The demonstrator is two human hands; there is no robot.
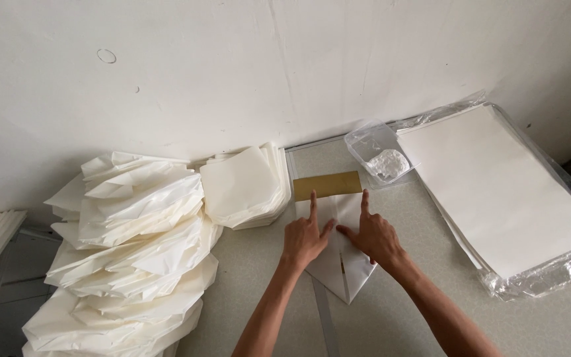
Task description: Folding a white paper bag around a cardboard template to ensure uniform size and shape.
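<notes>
Both index fingers (312, 201) point straight ahead and press flat on a folded white paper sheet (338, 261), the thumbs angled inward so they nearly meet, the other fingers curled loosely under. Neither hand pinches anything; they only bear down. The left hand (304, 239) sits on the left half of the sheet, the right hand (377, 237) on the right half, close beside each other. The sheet lies on a grey table (404, 317) and tapers to a point toward the person. Its far edge meets a brown rectangular cardboard strip (327, 184), just beyond the fingertips.

To the right of the strip sits a small clear plastic tub (368, 140) with a lump of white paste (389, 162) in it. Further right, a thick stack of large white sheets (503, 185) rests in an opened clear plastic wrapper (550, 274), its crinkled film showing along the near edge. Left of the strip lies a small pile of folded cream paper pieces (242, 187), and beyond that a big loose heap of finished cream paper bags (133, 251) spills down the left side. A white wall (232, 66) stands behind everything.
</notes>
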